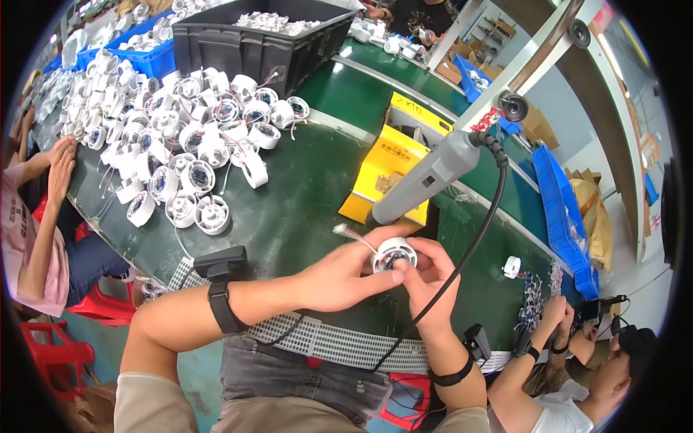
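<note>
Left hand (346,278): clamped on white round housing (394,254), near centre.
Right hand (426,278): fingers pinch its rim; grey screwdriver (427,177) rests above.
Left to do: pile of housings (180,137), far left.

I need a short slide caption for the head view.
Both hands, left hand and right hand, hold a round white housing over the green table.

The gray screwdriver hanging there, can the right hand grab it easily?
Probably yes. The gray screwdriver hangs just above the right hand, with nothing between them. But that hand's fingers now help the left hand hold the small white round part, so it must let go first.
</note>
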